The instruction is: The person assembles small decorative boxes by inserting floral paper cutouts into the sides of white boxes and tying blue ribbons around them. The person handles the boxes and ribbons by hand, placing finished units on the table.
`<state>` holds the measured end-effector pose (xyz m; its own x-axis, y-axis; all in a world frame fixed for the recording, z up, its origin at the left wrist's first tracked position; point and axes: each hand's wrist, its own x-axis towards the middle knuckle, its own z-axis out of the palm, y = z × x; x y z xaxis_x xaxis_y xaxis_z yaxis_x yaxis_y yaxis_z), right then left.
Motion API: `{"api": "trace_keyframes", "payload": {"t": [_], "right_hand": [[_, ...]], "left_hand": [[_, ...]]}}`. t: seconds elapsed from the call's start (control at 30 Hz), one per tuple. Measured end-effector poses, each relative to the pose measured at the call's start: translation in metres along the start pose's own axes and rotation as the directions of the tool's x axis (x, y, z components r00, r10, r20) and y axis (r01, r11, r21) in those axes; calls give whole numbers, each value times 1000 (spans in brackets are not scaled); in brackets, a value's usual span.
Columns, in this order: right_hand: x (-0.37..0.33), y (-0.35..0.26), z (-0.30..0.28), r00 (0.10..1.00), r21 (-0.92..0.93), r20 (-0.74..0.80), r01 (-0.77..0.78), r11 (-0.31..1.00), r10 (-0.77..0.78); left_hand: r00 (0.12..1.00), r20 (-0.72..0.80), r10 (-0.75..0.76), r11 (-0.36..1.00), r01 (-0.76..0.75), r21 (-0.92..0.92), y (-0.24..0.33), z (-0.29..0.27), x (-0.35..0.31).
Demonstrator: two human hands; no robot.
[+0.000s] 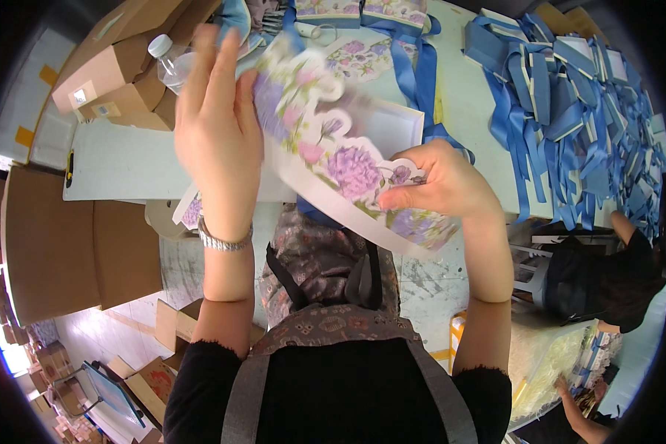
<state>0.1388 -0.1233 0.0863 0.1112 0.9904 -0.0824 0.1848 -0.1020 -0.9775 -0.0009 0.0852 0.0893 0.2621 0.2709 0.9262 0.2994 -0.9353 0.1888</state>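
A long paper strip with a scalloped edge, printed with purple and pink flowers, slants across in front of me above the table's near edge. My right hand grips its right end, the thumb on the printed face. My left hand is raised at the strip's other end with fingers stretched out and slightly blurred; whether its thumb side touches the paper I cannot tell. Behind the strip, a shallow box part with a pale inside is partly hidden. Another flowered cutout lies farther back on the table.
Blue ribbons trail across the table. Many blue ribboned boxes pile up at right. Cardboard boxes and a clear bottle stand at left. A large carton is below. Other people work at right.
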Motion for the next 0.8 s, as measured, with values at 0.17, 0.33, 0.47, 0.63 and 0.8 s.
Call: {"api": "trace_keyframes", "payload": {"t": [0.17,0.33,0.47,0.63,0.8], "right_hand": [[-2,-15,8,960,-138,-140,224,965,-243],[6,-18,15,895,-388,-142,343,855,-423],[5,-31,22,910,-386,-297,161,908,-288],[-3,-5,15,910,-434,-366,19,901,-196],[-4,3,0,984,-9,-172,41,999,-41]], "left_hand": [[887,444,123,982,-46,-181,58,-44,-21],[850,499,171,872,106,-478,56,-41,-31],[942,324,91,905,58,-423,52,-36,-31],[976,143,-166,928,204,-311,40,-38,-17],[928,243,-283,897,346,-276,26,-19,-5]]}}
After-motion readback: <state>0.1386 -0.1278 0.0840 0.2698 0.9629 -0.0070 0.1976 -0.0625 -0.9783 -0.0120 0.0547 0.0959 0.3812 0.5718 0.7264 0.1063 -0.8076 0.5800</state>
